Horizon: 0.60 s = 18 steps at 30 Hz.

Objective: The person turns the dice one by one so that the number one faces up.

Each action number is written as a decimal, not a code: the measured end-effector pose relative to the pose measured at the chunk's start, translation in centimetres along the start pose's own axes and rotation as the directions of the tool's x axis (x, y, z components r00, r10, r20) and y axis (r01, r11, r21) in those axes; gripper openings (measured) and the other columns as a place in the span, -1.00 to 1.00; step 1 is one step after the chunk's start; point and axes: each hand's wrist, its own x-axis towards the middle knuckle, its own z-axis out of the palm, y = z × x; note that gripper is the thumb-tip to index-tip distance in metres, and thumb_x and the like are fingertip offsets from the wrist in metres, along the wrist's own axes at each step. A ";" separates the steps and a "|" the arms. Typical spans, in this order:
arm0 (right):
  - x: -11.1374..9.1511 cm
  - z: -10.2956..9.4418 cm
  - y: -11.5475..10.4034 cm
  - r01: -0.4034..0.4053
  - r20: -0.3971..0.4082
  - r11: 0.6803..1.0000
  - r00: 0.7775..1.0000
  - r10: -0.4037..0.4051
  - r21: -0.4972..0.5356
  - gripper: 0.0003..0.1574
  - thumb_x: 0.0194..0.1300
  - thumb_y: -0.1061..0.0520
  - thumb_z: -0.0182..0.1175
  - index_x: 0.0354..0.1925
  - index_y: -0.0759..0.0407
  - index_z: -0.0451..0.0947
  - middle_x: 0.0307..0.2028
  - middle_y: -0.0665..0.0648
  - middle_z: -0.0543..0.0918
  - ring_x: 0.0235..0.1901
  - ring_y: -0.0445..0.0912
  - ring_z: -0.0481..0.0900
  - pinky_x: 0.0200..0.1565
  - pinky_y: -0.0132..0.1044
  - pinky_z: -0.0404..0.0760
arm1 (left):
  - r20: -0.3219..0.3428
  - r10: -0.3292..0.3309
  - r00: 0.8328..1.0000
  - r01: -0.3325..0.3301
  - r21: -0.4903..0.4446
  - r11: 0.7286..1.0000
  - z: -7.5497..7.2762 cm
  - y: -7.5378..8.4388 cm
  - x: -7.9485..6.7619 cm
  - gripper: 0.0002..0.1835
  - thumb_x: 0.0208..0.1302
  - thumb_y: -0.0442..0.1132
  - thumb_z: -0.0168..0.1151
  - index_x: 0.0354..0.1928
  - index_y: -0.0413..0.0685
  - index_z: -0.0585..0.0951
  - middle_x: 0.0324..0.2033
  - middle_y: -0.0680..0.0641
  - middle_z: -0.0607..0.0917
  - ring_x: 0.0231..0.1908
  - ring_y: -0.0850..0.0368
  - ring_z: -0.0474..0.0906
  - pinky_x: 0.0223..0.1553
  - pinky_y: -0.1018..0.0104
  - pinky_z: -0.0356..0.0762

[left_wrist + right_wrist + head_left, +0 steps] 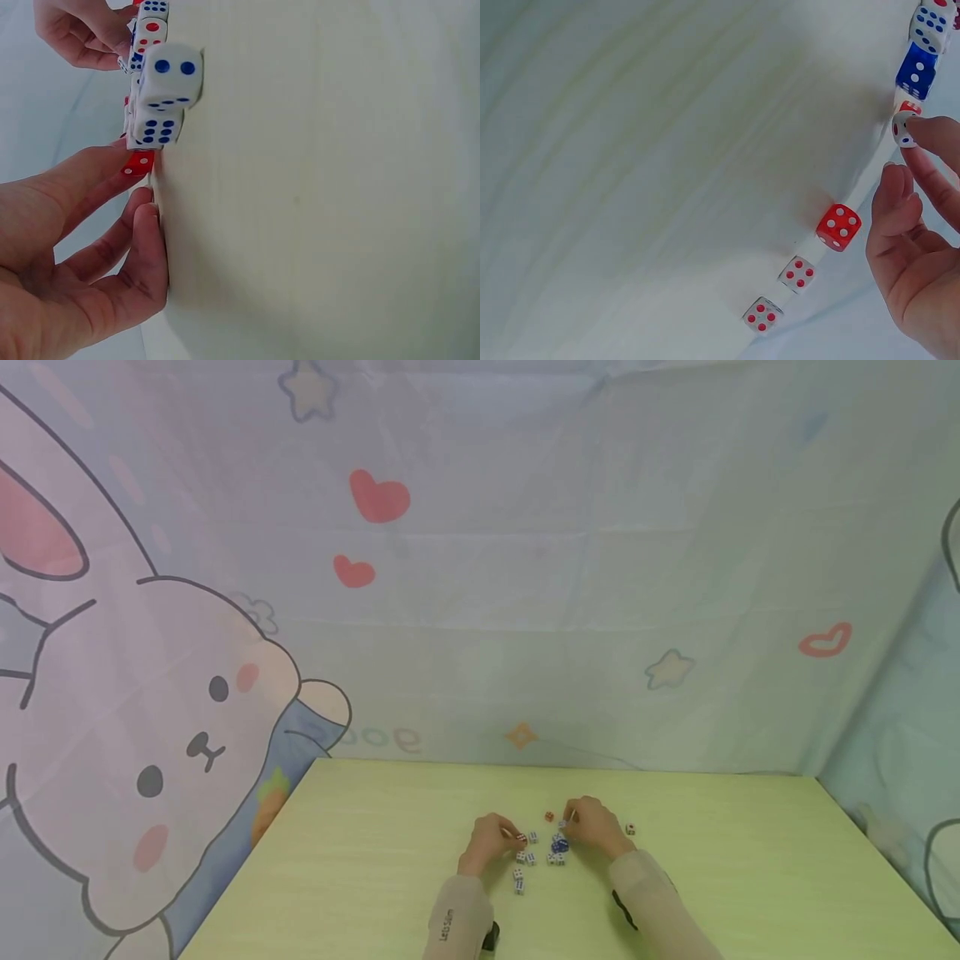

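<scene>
In the head view my left hand point(491, 839) is at the left side of a group of small dice. Its thumb and finger pinch a red die point(139, 163) with white pips, seen in the left wrist view; the other fingers curl below. Just above it stand white dice with blue pips point(159, 129), one overlapping another. My right hand point(596, 822) is across the group, pinching a white die point(905, 129) between thumb and index finger. Beside that die are a blue die point(917, 71) and a white die with blue pips point(930, 28).
Apart from the group lie a red die point(838, 227) and two white dice with red pips point(797, 274). More white dice point(519, 887) stand toward the near side of the pale yellow table point(375, 860). A printed cloth point(487, 610) hangs behind the table.
</scene>
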 end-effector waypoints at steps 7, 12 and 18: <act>0.0 -0.1 -0.1 0.005 0.020 1.000 1.000 -0.005 -0.014 -0.90 -0.02 0.19 0.26 -0.47 0.14 0.52 -0.47 0.06 0.49 -0.47 -0.13 0.40 -0.49 -0.28 0.38 | 0.012 0.023 1.000 -0.023 0.003 1.000 -0.2 0.0 -0.1 -0.85 -0.07 -0.29 0.35 -0.43 -0.22 0.64 -0.50 -0.09 0.65 -0.58 0.18 0.47 -0.58 0.38 0.42; 0.1 0.1 -0.2 0.019 0.024 1.000 1.000 -0.019 -0.024 -0.88 -0.07 0.24 0.24 -0.45 0.14 0.52 -0.44 0.08 0.51 -0.44 -0.10 0.43 -0.46 -0.23 0.42 | 0.019 0.021 1.000 -0.021 0.004 1.000 -0.2 0.2 -0.1 -0.85 -0.08 -0.29 0.35 -0.43 -0.21 0.64 -0.50 -0.09 0.65 -0.58 0.19 0.45 -0.59 0.40 0.42; 0.2 0.4 0.1 0.028 0.020 0.998 0.999 -0.027 -0.049 -0.84 -0.09 0.25 0.24 -0.41 0.13 0.53 -0.41 0.10 0.53 -0.40 -0.08 0.46 -0.43 -0.20 0.46 | 0.010 0.024 1.000 -0.025 0.059 0.998 -0.4 0.4 -0.1 -0.84 -0.09 -0.24 0.37 -0.44 -0.15 0.66 -0.48 -0.07 0.67 -0.54 0.19 0.48 -0.51 0.35 0.43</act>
